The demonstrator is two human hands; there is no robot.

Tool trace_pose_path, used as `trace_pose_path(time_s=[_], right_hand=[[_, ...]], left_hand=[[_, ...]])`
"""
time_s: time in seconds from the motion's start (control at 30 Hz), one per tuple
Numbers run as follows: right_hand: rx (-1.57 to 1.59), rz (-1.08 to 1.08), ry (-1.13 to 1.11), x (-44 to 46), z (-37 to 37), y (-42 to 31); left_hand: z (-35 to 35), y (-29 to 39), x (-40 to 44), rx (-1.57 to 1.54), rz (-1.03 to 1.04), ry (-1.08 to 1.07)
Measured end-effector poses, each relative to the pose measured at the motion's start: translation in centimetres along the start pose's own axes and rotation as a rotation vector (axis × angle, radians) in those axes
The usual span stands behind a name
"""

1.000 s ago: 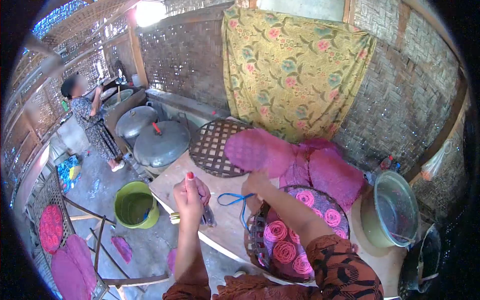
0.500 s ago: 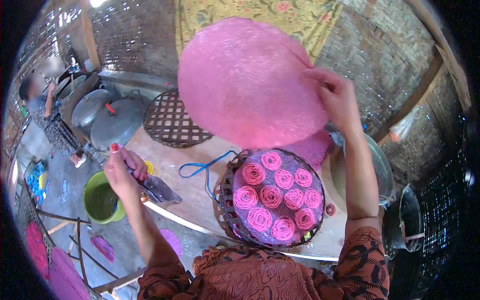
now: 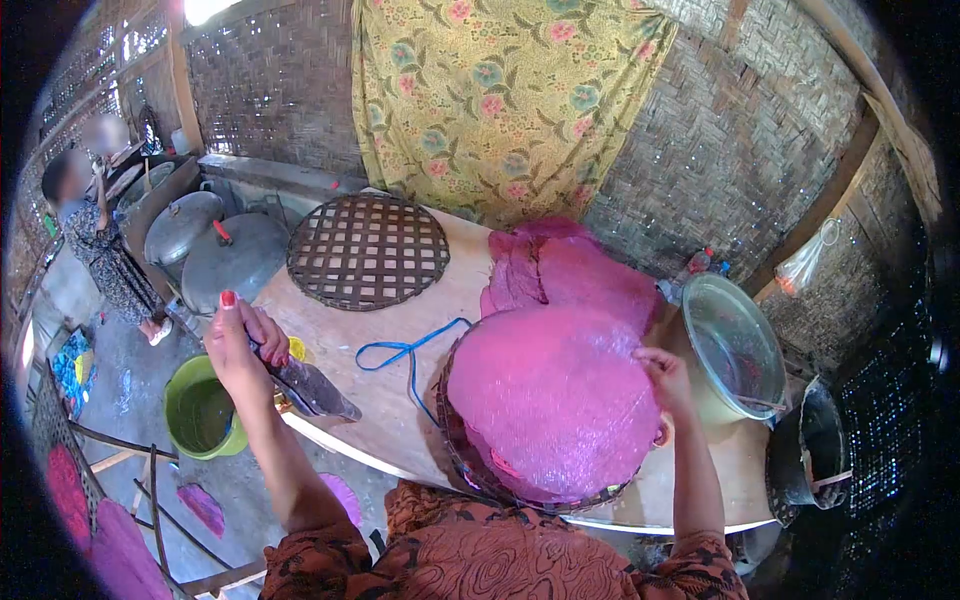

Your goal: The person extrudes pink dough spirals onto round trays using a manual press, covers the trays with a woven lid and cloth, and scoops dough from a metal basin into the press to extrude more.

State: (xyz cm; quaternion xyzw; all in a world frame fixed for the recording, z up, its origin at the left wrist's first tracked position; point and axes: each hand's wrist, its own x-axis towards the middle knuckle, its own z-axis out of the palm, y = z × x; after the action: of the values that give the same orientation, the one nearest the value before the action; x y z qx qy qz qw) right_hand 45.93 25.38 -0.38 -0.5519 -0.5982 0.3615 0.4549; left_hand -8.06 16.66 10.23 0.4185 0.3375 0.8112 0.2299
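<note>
My right hand [image 3: 667, 385] is closed, pinching the right edge of a thin, round, glossy pink sheet [image 3: 560, 395]. That sheet lies over the round woven basket tray [image 3: 450, 450], hiding nearly all of the pink noodle-like coils in it; a bit of coil shows at the lower left. Off to the left, my left hand [image 3: 245, 345] is raised and closed around a dark purplish, tapered thing [image 3: 318, 390], whose kind I cannot make out. More pink sheets [image 3: 585, 270] lie folded on the table just behind the basket.
On the pale table [image 3: 400, 440] are a blue strap [image 3: 412, 350] and a lattice tray [image 3: 368, 250]. A large tub [image 3: 735, 335] stands right, a dark bucket [image 3: 808, 450] beyond. A green bucket [image 3: 203, 405] is at left. Farther back, a person [image 3: 100, 240] stands near lidded pots [image 3: 235, 260].
My right hand has brought the pink sheet down from in front of the wall cloth onto the basket, covering the coils. My left hand has stayed almost in place.
</note>
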Motion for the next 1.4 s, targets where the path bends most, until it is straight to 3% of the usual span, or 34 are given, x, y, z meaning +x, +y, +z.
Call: trace_pose_path(time_s=[0.23,0.33,0.43,0.5,0.67,0.8,0.87,0.93,0.97,1.07,1.17,1.23,1.3,1.33,1.4], right_hand=[[-0.218,0.078,-0.081,-0.1,-0.5,5.7],[-0.271,-0.073,-0.148,0.5,-0.6,5.7],[-0.441,-0.086,-0.169,-0.6,-0.2,2.5],[-0.834,-0.103,-0.093,-1.3,-0.2,0.1],[-0.792,-0.182,0.083,-1.2,-2.0,-3.0],[-0.670,-0.252,0.136,-2.5,-1.5,-5.3],[-0.652,-0.339,0.173,-2.7,-0.5,-4.8],[-0.693,-0.484,0.092,-3.4,0.9,-6.1],[-0.541,-0.275,0.056,-4.0,1.8,-6.5],[-0.519,-0.283,-0.055,-5.5,3.9,-8.4],[-0.371,-0.307,-0.184,-6.7,5.8,-8.5],[-0.161,-0.358,-0.383,-8.1,7.5,-10.3],[-0.252,-0.608,-0.507,-9.0,9.9,-11.1],[-0.237,-0.633,-0.537,-10.0,11.0,-12.3],[-0.292,-0.362,-0.511,-12.0,12.8,-14.2]], left_hand=[[0.3,0.0,-0.3,-0.006,-0.022,-0.011],[0.6,-0.1,-0.5,0.001,-0.037,0.007],[0.5,-1.0,-0.6,0.002,0.003,-0.036],[0.1,-2.0,-0.7,0.046,0.017,-0.056],[-0.6,-5.3,-1.6,0.128,0.084,-0.102],[0.7,-2.8,-2.5,0.119,0.056,-0.181],[1.6,-1.4,-3.1,-0.174,0.002,-0.281],[2.6,0.0,-3.5,-0.207,0.029,-0.280],[3.3,1.1,-3.7,-0.312,0.039,-0.304],[4.5,3.0,-4.0,-0.425,0.106,-0.348],[4.8,4.2,-4.5,-0.589,0.016,-0.308],[5.6,4.0,-4.7,-0.646,-0.046,-0.278],[7.2,3.1,-5.4,-0.746,-0.178,-0.221],[8.4,2.4,-5.7,-0.772,-0.222,-0.189],[10.5,1.5,-6.1,-0.758,-0.345,-0.041]])
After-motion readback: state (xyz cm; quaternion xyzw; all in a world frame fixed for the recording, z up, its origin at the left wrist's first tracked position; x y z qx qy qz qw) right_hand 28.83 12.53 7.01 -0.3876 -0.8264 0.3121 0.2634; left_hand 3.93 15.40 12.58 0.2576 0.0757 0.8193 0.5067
